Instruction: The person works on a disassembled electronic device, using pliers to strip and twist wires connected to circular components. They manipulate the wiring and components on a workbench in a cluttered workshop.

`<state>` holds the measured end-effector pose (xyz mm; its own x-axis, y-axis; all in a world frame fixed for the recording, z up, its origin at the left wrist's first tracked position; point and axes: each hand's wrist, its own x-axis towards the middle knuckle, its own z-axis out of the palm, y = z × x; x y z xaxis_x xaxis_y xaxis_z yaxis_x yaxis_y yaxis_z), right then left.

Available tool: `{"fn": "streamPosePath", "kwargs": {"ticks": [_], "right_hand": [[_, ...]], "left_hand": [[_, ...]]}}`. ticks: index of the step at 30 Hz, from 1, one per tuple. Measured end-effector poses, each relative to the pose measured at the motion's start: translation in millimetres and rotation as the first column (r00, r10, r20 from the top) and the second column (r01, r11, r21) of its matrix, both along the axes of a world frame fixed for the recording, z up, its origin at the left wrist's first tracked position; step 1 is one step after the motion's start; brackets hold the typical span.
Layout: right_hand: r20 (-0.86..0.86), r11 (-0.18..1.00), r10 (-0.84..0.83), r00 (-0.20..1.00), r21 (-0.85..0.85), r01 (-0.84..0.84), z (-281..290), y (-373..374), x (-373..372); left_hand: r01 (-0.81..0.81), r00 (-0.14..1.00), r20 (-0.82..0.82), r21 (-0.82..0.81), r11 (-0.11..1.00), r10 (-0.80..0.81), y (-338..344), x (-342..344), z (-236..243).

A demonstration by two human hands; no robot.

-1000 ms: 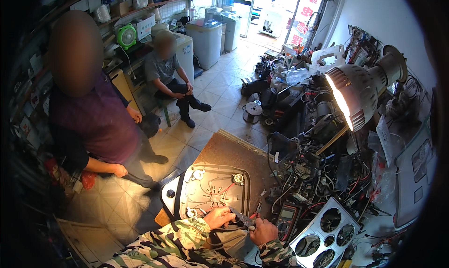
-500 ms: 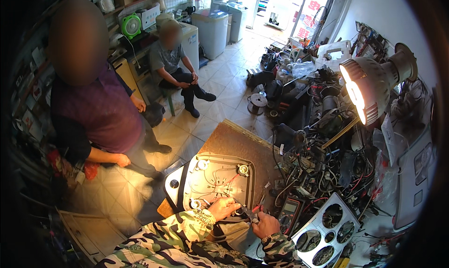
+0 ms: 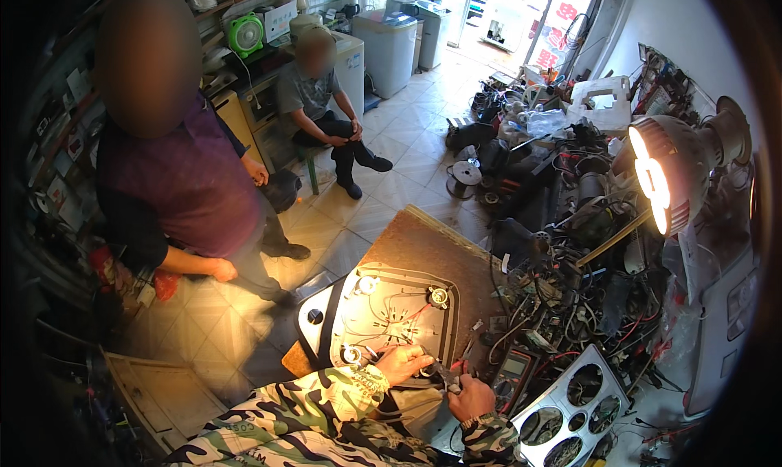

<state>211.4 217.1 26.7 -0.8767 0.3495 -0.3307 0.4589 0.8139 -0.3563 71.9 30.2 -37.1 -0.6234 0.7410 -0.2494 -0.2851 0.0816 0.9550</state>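
Note:
A shallow, rounded-square metal housing (image 3: 383, 332) lies on a brown board (image 3: 423, 243), with thin wires and round sockets at its corners. My left hand (image 3: 403, 364) is closed in a pinch at the housing's near right corner; what it holds is too small to make out. Just right of it, my right hand (image 3: 471, 398) grips a grey metal tool (image 3: 446, 376), its jaws pointing toward my left fingertips. It looks like pliers. Red-handled pliers (image 3: 466, 354) lie on the board beyond my right hand. A multimeter (image 3: 513, 369) lies to the right of that hand.
A lit heat lamp (image 3: 656, 178) stands at the right. Beneath it spreads a heap of cables and parts (image 3: 570, 279). Near me lies a white panel with round holes (image 3: 570, 410). One person (image 3: 187, 182) stands at the left; another (image 3: 318, 100) sits farther back.
The whole view has shifted, so the scene sits farther right and slightly lower at the bench. Both hands stay at the same corner of the housing, the tool still in my right.

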Motion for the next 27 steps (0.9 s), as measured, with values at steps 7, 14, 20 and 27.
{"fn": "streamPosePath", "kwargs": {"ticks": [7, 14, 20, 27], "right_hand": [[-0.05, 0.999, -0.038, 0.998, -0.019, 0.037, 0, -5, 2], [-0.062, 0.999, -0.045, 0.997, -0.014, 0.044, -8, -5, 8], [0.042, 0.998, -0.055, 0.998, 0.038, 0.053, -5, -9, 6], [-0.024, 0.997, -0.079, 0.997, 0.021, 0.079, -13, -6, 9]], "left_hand": [[-0.015, 0.999, -0.029, -0.028, 1.0, 0.014, 0, 2, -11], [0.003, 0.994, -0.113, -0.095, 0.996, -0.014, 2, -2, 7], [-0.05, 0.997, -0.068, -0.082, 0.995, 0.044, 0, 0, 2], [-0.007, 0.998, 0.06, -0.124, 0.992, 0.015, 2, 0, -4]]}}
